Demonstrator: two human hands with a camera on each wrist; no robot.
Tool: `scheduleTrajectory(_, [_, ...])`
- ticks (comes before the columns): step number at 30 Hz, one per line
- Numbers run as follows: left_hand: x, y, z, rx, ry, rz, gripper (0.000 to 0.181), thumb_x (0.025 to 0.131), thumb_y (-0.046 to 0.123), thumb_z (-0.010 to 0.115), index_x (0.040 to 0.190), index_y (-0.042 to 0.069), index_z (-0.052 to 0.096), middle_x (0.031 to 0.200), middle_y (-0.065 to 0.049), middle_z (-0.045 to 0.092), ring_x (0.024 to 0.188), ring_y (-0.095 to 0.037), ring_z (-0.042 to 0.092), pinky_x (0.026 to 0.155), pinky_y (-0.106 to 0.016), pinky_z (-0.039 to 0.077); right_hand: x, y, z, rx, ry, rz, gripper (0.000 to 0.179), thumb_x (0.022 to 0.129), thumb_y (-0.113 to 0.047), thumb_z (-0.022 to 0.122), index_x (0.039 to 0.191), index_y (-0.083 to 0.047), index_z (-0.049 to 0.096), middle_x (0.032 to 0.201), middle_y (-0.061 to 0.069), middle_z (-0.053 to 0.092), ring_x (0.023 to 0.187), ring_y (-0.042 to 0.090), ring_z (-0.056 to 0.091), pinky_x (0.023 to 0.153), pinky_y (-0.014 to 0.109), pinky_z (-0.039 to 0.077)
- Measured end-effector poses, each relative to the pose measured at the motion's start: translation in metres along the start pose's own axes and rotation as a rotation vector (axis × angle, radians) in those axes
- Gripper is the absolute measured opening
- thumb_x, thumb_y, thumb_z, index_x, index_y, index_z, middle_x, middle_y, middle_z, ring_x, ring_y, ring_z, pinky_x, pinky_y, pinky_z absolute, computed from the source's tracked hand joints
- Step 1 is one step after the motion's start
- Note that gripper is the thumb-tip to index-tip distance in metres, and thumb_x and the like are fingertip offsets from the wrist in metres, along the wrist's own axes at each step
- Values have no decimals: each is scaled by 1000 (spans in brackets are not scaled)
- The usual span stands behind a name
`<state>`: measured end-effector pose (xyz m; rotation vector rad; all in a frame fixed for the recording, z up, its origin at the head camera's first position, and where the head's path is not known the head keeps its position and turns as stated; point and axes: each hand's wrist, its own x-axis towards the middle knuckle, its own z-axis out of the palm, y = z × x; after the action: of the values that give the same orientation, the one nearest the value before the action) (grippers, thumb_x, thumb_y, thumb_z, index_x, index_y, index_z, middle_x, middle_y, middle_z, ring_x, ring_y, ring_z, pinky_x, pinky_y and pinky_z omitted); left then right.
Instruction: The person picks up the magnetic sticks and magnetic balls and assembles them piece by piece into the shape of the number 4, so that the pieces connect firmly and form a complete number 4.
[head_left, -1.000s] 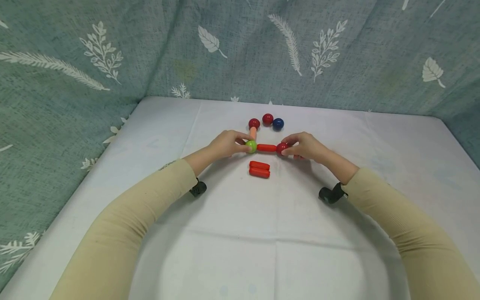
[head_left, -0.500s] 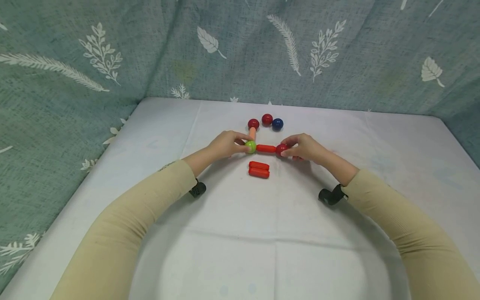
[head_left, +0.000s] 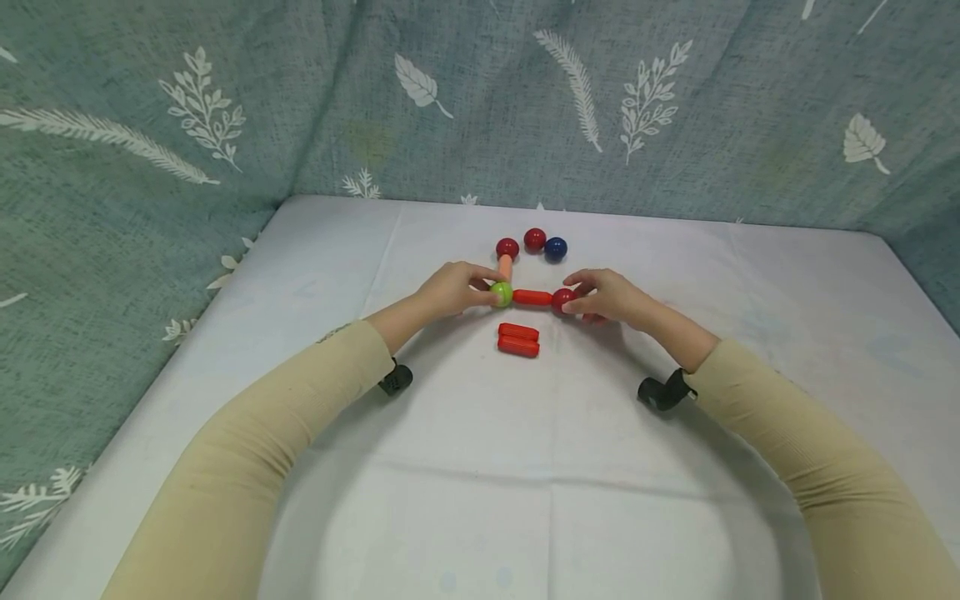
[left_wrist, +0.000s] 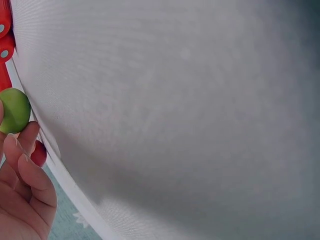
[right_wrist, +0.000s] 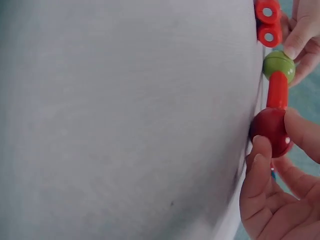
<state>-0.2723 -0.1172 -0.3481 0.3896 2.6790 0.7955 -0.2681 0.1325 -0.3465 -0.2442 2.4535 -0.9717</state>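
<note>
My left hand (head_left: 455, 287) pinches a glossy green ball (head_left: 502, 294) between thumb and fingers. A red toy rod (head_left: 532, 297) runs from this ball to a dark red ball (right_wrist: 271, 131), which my right hand (head_left: 611, 296) holds with thumb and fingertips. From the green ball a peach rod (head_left: 506, 267) extends backward to another red ball (head_left: 507, 248). In the right wrist view the rod (right_wrist: 278, 91) meets both held balls. Fingers cover part of each ball. A small reddish patch below my right fingers is too unclear to identify.
Two red rods (head_left: 518, 340) lie side by side in front of the joined pieces; grey discs show at their ends in the wrist views. A loose red ball (head_left: 535, 240) and a blue ball (head_left: 556, 249) sit behind. Patterned green cloth (head_left: 480, 100) rises beyond the white table (head_left: 465, 517).
</note>
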Motion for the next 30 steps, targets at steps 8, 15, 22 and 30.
scheduleTrajectory(8, [1,-1,0,-6,1,10,41,85,30,65,125,24,57,113,-6,62,79,-17,54,58,-23,43,-12,-5,-10,26,74,-37,45,88,-19,62,128,-5,49,114,16,55,76,22,58,65,26,51])
scheduleTrajectory(15, [0,-1,0,-8,2,16,41,85,30,65,125,24,57,113,-6,63,71,-16,54,56,-23,43,-22,-10,-7,38,73,-65,41,87,-19,62,125,-5,53,111,14,56,78,24,58,64,25,50])
scheduleTrajectory(22, [0,-2,-1,-9,-3,7,42,85,31,65,126,25,57,114,-5,62,74,-17,55,55,-23,44,-29,-21,13,-44,21,-154,35,86,-17,63,119,-7,58,105,10,58,75,21,55,63,25,48])
scheduleTrajectory(30, [0,-1,-1,-15,-16,0,42,86,30,64,127,25,56,115,-5,62,77,-17,55,56,-23,46,-25,-33,34,-148,-13,-205,33,87,-16,62,118,-6,61,106,9,61,73,18,54,64,23,47])
